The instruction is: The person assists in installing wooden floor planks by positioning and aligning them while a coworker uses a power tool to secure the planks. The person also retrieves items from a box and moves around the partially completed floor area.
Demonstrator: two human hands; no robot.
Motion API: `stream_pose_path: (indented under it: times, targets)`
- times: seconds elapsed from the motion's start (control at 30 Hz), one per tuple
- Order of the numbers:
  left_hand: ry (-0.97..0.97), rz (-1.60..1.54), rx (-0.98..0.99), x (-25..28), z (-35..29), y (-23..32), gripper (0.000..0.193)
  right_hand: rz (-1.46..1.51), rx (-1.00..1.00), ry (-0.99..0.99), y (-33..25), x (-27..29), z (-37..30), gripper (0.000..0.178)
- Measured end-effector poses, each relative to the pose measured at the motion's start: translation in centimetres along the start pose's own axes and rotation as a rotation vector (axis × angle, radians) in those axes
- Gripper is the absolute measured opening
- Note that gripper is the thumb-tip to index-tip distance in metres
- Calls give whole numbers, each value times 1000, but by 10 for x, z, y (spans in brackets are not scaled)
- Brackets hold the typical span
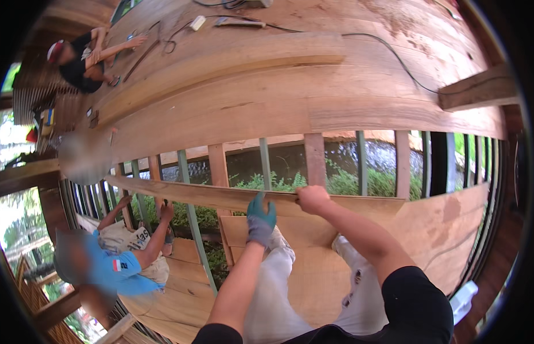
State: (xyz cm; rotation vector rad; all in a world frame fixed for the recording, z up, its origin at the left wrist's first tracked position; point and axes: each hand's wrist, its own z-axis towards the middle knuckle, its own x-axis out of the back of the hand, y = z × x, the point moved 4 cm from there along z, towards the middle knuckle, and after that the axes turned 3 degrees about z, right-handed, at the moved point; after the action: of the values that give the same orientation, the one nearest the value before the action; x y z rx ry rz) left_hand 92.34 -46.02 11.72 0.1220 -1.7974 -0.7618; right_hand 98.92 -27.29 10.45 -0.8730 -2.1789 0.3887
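Observation:
A long wooden plank (221,195) lies across the green and brown floor joists, tilted up on its edge, in front of my legs. My left hand (261,217), in a green and grey glove, holds its near side around the middle, with the thumb apart from the fingers. Farther right, my bare right hand (313,199) is closed over the plank's upper edge. Its fingertips are hidden behind the wood. At the left, a person in a light blue shirt (126,269) has both hands (166,211) close to the plank's left part.
Gaps between the joists (359,163) open onto plants and water below. Laid boards (313,258) are under my feet. Across the gap is a wide plank floor (250,117) with a black cable (387,49) and a hand saw (239,23). Another person (86,60) sits at the far left.

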Motion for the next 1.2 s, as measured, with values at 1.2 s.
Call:
stream_pose_path:
  times: [1.2]
  targets:
    - [-800, 798, -400, -156, 162, 1, 50, -371, 190, -23, 179, -57, 235, 63]
